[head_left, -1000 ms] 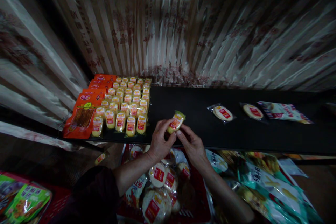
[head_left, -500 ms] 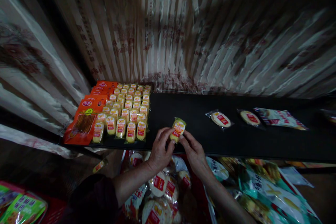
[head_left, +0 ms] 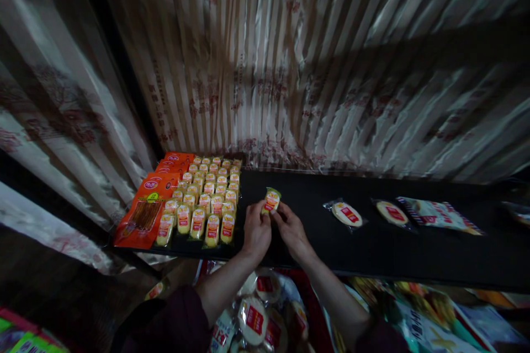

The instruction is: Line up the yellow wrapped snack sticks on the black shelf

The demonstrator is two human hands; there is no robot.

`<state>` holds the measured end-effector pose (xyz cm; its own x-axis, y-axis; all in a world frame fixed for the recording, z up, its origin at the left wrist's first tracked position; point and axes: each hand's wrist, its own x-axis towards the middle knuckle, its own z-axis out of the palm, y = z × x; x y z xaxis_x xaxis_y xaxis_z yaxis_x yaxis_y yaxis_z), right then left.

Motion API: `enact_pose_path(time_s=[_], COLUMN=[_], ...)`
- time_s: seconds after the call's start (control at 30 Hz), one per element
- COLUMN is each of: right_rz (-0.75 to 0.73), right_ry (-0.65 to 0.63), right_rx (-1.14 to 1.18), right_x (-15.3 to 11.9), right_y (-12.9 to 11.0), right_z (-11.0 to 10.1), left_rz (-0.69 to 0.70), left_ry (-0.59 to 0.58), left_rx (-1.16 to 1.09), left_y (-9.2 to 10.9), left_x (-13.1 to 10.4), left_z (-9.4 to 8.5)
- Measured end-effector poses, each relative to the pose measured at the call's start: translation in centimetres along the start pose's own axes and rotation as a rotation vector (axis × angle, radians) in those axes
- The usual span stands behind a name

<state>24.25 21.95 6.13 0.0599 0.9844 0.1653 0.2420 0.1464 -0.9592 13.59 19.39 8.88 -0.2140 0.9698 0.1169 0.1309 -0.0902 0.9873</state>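
Note:
A small yellow packaged cake [head_left: 271, 200] in clear wrap, with a red and white label, is held over the black shelf [head_left: 298, 187]. My left hand [head_left: 256, 230] pinches its left side, and my right hand [head_left: 291, 230] has fingertips on its lower right edge. To the left, several rows of the same packaged cakes [head_left: 206, 204] stand close together. Orange snack packets [head_left: 144, 209] lie beside them at the shelf's left end.
Two round wrapped biscuits [head_left: 346, 214] and a striped packet [head_left: 439, 215] lie on the shelf to the right. Below, a container holds round wrapped biscuits [head_left: 253, 320]. Green-white bags [head_left: 426, 322] lie lower right. A pleated printed curtain [head_left: 265, 66] hangs behind.
The view has tilted up, so the shelf sits lower in the picture. Both hands have carried the cake farther in over the shelf, still gripping it.

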Motion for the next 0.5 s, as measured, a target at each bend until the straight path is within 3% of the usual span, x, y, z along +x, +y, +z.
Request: enact_pose_path(time_s=[0.17,0.5], right_rz=[0.062,-0.061], right_ry=[0.097,0.080], right_rx=[0.065,0.007], right_x=[3.6,9.7], right_y=[0.6,1.7], right_z=[1.7,4.3], left_rz=[-0.122,-0.092], left_ry=[0.032,0.137], left_rx=[0.027,0.045], left_y=[0.3,-1.1], left_x=[3.4,9.1], left_z=[0.6,2.4])
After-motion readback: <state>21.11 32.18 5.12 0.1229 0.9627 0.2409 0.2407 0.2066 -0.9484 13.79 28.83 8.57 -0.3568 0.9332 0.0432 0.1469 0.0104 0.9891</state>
